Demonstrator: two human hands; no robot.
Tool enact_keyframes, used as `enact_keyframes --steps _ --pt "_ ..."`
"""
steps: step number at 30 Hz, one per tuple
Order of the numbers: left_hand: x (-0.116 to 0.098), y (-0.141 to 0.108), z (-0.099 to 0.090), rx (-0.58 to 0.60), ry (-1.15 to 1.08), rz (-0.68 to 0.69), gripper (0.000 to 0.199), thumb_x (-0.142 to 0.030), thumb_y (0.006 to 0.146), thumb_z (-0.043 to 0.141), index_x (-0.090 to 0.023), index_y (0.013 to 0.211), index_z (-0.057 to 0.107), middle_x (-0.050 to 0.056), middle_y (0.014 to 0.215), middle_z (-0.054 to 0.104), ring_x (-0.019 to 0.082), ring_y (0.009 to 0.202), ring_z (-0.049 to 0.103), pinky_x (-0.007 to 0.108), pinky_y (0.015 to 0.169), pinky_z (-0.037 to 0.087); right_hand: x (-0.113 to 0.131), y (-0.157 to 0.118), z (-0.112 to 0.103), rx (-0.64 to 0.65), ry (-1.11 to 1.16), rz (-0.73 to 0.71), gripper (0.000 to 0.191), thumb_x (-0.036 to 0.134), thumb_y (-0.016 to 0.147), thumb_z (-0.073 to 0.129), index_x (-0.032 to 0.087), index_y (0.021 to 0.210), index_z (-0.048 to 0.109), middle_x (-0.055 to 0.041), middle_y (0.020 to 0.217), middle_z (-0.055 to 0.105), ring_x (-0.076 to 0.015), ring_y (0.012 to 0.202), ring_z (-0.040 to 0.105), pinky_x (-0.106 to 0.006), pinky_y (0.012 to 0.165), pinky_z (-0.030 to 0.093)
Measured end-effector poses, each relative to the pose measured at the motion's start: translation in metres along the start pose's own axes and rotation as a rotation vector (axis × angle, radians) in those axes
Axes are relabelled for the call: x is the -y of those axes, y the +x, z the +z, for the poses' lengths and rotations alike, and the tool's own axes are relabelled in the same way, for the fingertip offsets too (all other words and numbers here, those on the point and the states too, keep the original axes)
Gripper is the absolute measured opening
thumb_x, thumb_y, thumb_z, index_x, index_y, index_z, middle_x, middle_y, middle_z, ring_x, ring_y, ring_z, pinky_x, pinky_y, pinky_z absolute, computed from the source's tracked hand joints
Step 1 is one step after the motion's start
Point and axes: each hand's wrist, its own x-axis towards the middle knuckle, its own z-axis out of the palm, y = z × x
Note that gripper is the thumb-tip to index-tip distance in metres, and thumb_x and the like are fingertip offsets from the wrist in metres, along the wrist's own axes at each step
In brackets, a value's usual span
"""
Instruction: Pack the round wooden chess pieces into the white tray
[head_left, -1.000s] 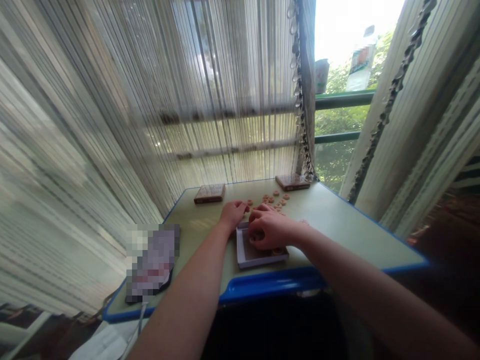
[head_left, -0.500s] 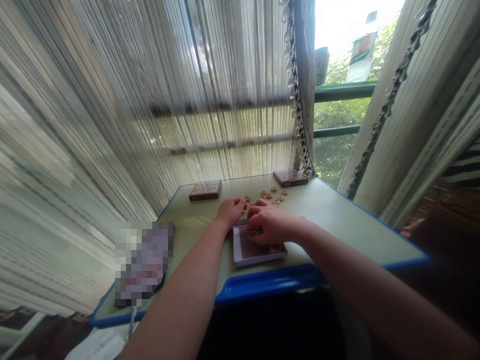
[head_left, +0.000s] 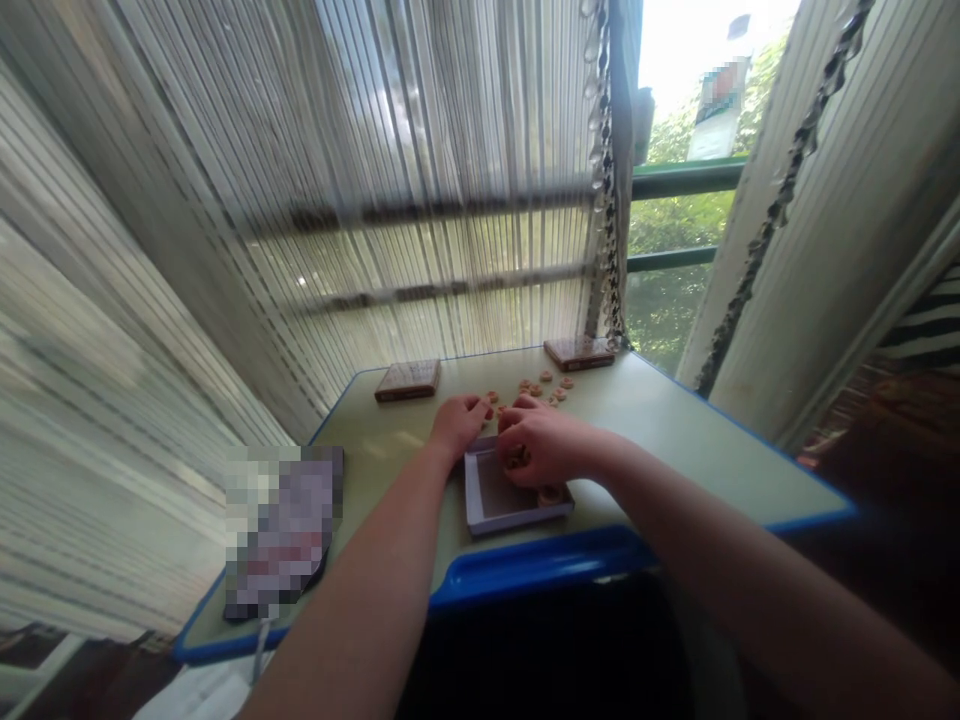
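Over the shallow open box [head_left: 480,500], my right hand [head_left: 544,440] is curled, with small round wooden game pieces [head_left: 517,457] showing under its fingers. Another wooden disc [head_left: 551,495] lies in the box's near right corner. My left hand [head_left: 457,425] is at the box's far left corner, fingers bent together at a round wooden piece [head_left: 491,398]; its fingertips are small and partly hidden. Beyond both hands, several loose wooden pieces [head_left: 535,390] are scattered on the table [head_left: 667,440].
Two flat brown boxes [head_left: 407,380] [head_left: 579,353] lie along the table's far edge. A blurred-out flat device [head_left: 289,535] with a cable sits at the left. The table has a blue front tray [head_left: 540,565]. String curtains [head_left: 450,120] hang behind, with a bottle [head_left: 720,100] at the window.
My right hand has shifted very slightly at the box, and more of the pieces beneath its fingers shows. My left hand stays nearly in place. The camera view has tilted a little.
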Motion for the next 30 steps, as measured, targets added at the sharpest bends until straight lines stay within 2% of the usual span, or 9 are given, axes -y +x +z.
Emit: enact_keyframes --steps 10,18,30 --pt "-0.0022 -0.0016 -0.0019 -0.002 0.070 0.051 0.042 -0.042 0.077 0.041 -0.012 0.067 0.069 0.005 0.059 0.064 0.013 0.054 0.052 0.025 0.052 0.033 -0.0018 -0.0001 0.0001 0.015 -0.006 0.048 0.009 0.025 0.063 0.065 0.022 0.070 0.069 -0.0042 0.086 0.055 -0.0212 0.087 0.040 -0.036 0.084 0.036" --pt "-0.0046 -0.0026 -0.0020 0.004 0.047 0.026 0.041 -0.043 0.078 0.043 -0.013 0.065 0.068 0.004 0.061 0.065 0.013 0.056 0.053 0.024 0.052 0.033 -0.0009 0.0013 0.0006 0.042 -0.047 0.078 0.019 0.029 0.064 0.064 0.024 0.081 0.071 -0.0062 0.095 0.054 -0.0237 0.092 0.041 -0.038 0.084 0.039" --pt "-0.0031 -0.0016 -0.0013 0.022 -0.022 0.009 0.036 -0.041 0.076 0.045 -0.014 0.064 0.066 0.003 0.059 0.063 0.013 0.055 0.053 0.024 0.051 0.035 0.0006 0.0007 -0.0025 0.059 -0.062 0.081 0.018 0.029 0.063 0.063 0.025 0.079 0.072 -0.0064 0.095 0.055 -0.0236 0.090 0.040 -0.038 0.083 0.039"
